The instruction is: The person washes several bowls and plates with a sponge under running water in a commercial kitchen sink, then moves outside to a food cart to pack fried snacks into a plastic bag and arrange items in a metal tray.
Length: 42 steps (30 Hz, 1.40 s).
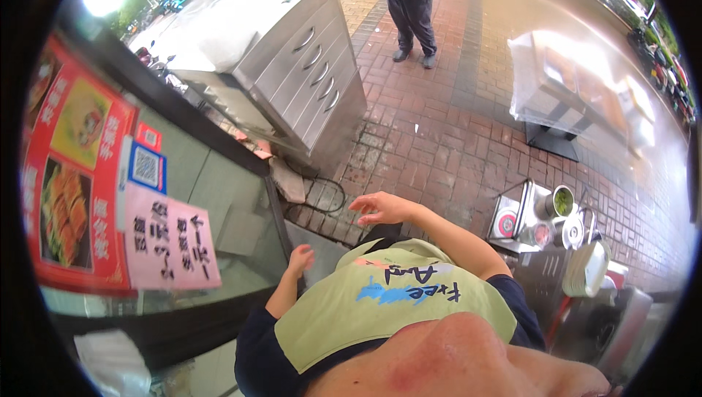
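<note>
My right hand is held out in front of my body, with its fingers spread and nothing in it. Brick paving lies beyond it, and a dark cable loop rests on the ground nearby. At my left side, my left hand hangs beside the edge of a glass door or panel. Its fingers are slightly bent and blurred, and I see no object in it. A light green apron with printed writing covers my front.
A stainless-steel cabinet with several handles stands ahead left. A person stands farther out. On the right are a plastic-covered stand, a metal pot with chopped greens and stacked trays. Printed signs cover the glass.
</note>
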### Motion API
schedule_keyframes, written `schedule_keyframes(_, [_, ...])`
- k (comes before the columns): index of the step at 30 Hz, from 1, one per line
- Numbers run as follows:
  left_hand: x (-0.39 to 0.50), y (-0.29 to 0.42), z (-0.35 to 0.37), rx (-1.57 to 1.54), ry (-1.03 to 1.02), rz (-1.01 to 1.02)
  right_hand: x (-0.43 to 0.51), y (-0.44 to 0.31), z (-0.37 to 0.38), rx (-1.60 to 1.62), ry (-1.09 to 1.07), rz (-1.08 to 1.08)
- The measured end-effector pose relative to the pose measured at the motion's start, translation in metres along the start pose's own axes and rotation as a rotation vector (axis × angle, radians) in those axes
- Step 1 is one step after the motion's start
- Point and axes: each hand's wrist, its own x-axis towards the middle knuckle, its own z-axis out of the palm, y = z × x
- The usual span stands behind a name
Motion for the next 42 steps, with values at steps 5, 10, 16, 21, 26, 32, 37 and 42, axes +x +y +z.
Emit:
schedule_keyframes(5, [0.153, -0.023, 0.014, 0.676, 0.023, 0.032, 0.066, 0.218, -0.111, 0.208, 0.081, 0.267])
schedule_keyframes(10, [0.294, 0.146, 0.083, 0.270, 0.211, 0.452, 0.142, 0.294, -0.207, -0.473, 0.396, -0.057])
schedule_keyframes(16, [0.275, 0.446, 0.140, 0.495, 0.028, 0.643, 0.247, 0.283, -0.368, -0.177, 0.190, -0.066])
schedule_keyframes(21, [0.226, 0.549, 0.137, 0.231, 0.500, 0.670, 0.354, 0.183, -0.498, -0.309, 0.144, -0.683])
schedule_keyframes(26, [0.176, 0.639, 0.119, 0.341, 0.806, 0.707, 0.458, 0.097, -0.577, -0.308, 0.166, -1.016])
schedule_keyframes(32, [0.208, 0.825, 0.073, 1.021, 0.982, 1.078, 0.670, 0.040, -0.601, -0.472, -0.075, -0.867])
schedule_keyframes(37, [0.276, 0.903, -0.029, 1.193, 0.871, 0.818, 0.748, 0.039, -0.589, -0.962, -0.374, -0.950])
schedule_keyframes(42, [0.319, 0.877, -0.120, 1.307, 0.780, 0.581, 0.734, 0.054, -0.549, -1.173, 0.025, -1.155])
